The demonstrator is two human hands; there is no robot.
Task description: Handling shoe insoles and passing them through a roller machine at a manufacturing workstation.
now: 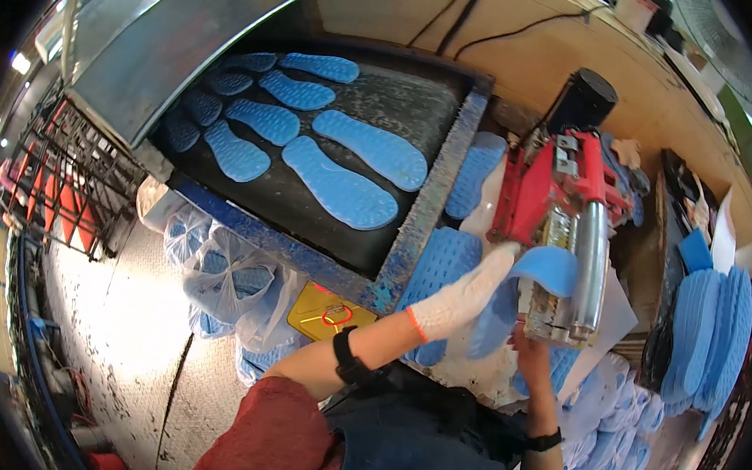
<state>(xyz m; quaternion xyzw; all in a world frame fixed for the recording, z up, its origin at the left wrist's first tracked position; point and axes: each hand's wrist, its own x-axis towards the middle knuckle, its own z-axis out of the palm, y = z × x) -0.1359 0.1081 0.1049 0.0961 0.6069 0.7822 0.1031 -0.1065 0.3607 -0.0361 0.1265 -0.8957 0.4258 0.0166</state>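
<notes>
A blue shoe sole (497, 319) bends upward against the rollers of a red machine (521, 189), and its curled end (550, 268) lies over the front roller part. My left hand (464, 297), in a white knit glove, is closed along the sole's left side, fingers together and pointing to the machine. Below the rollers is my right hand (534, 358), bare, its fingertips close to the sole's right edge. The sole and the machine partly hide those fingers. A shiny metal roller (590, 265) stands at the machine's right side. More dimpled blue soles (445, 258) lie left of the machine.
A blue-framed tray (380, 290) with a dark bed holds several blue soles (340, 184), under a metal hood (180, 34). Stacked soles (703, 340) stand at right. Bagged soles (236, 268) lie at lower left, by a yellow box (317, 310). A wire rack (71, 176) stands far left.
</notes>
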